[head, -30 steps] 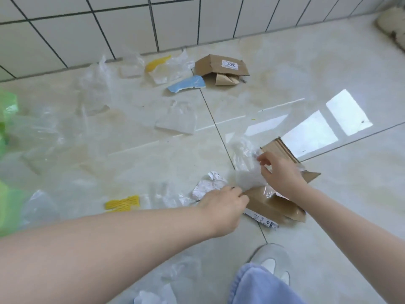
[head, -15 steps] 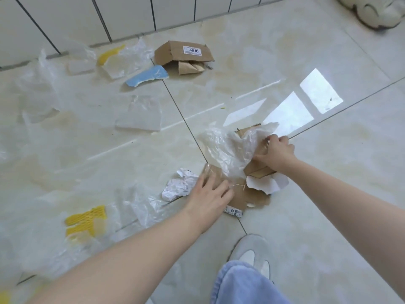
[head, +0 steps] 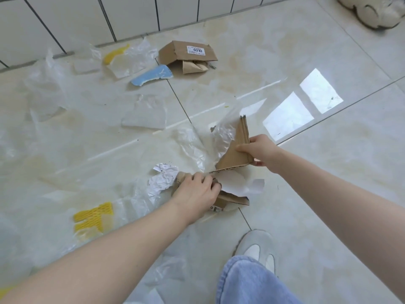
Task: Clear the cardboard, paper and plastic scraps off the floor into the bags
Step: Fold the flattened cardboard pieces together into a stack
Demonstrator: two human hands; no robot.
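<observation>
Right hand (head: 260, 150) clamped on a folded cardboard piece (head: 237, 148) lifted off the floor (head: 306, 194), clear plastic film (head: 221, 137) just behind it; left hand (head: 197, 191) curled over flattened cardboard (head: 230, 199) on the floor, beside crumpled paper (head: 163, 178); yellow foam net (head: 94, 218) well left; labelled box (head: 188, 52) near the wall

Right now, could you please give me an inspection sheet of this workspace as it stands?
Surface: glossy tiled floor, window glare.
Job's things: folded cardboard piece lifted; torn cardboard and crumpled paper on the floor; no bags seen.
Clutter: labelled box, blue scrap, yellow mesh, clear plastic film.
Hands: right hand grips the folded piece; left hand grips the torn cardboard.
Cables: nothing seen.
Surroundings: tiled wall, shoe.
</observation>
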